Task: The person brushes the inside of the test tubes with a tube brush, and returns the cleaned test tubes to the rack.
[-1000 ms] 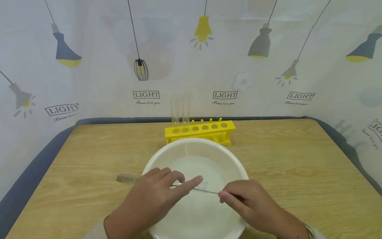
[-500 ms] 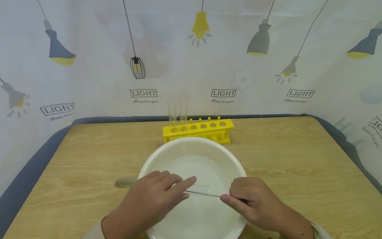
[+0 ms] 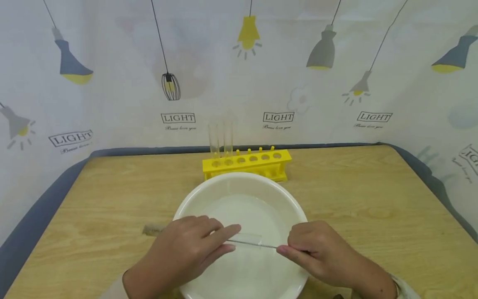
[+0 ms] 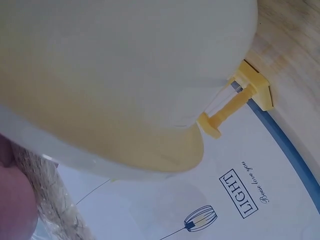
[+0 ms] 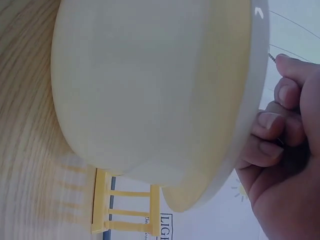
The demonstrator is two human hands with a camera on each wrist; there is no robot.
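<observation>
Over the white basin (image 3: 233, 177), my left hand (image 3: 190, 245) holds a clear test tube (image 3: 254, 238), its open end toward the right. Inside it lies a test tube brush, whose pale bristles (image 3: 150, 229) show beyond the left side of that hand. In the left wrist view the bristles (image 4: 47, 192) are pressed inside the glass beside the fingers. My right hand (image 3: 323, 251) grips the brush's handle end, with the twisted wire (image 3: 269, 246) running between the hands. The right wrist view shows the right hand's curled fingers (image 5: 269, 122) just outside the basin's rim.
Behind the basin stands a yellow test tube rack (image 3: 246, 159). Two clear test tubes, one (image 3: 213, 141) beside the other (image 3: 228, 139), stand upright at its left end. The wooden table (image 3: 373, 199) backs onto a lamp-printed curtain (image 3: 224, 74).
Both hands keep their holds. My left hand has shifted slightly left and its thumb shows more, while my right hand has edged right. A little more wire shows between them. The view has shifted slightly.
</observation>
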